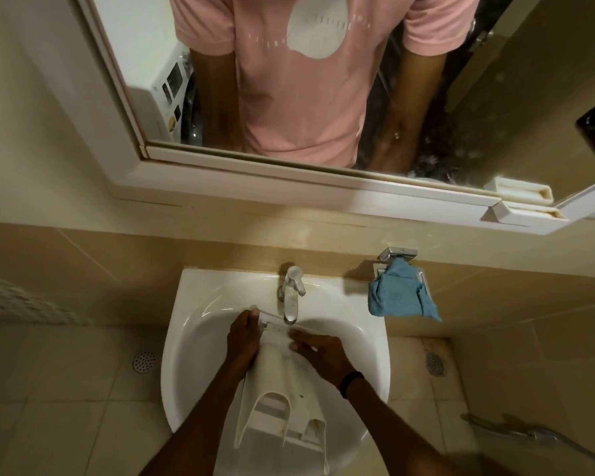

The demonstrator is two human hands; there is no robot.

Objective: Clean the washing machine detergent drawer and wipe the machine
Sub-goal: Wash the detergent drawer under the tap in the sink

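Two bare hands work over a white sink [186, 338], both laid on the detergent drawer [282, 403], which lies lengthwise in the basin with its far end at twelve o'clock under the spout of the chrome tap [291, 297] and its near end overhanging the front rim at six o'clock. Left hand [243, 341]: forearm entering from seven o'clock, wrist straight, fingers curled round the drawer's left edge near its far end, gripping it. Right hand [318, 353]: forearm entering from five o'clock, palm down, fingers extended flat across the drawer's upper face toward ten o'clock, pressing on it rather than clenched round it; a dark band [351, 383] sits on that wrist. Drawer: white plastic, arched cut-outs and compartments visible toward its near end. Whether water runs from the tap cannot be told. One blue cloth [399, 293] hangs from a wall holder at two o'clock from the sink, well apart from both hands. One mirror [289, 97] above at twelve o'clock, reflecting a pink shirt and, at its left edge, part of the washing machine [167, 94].
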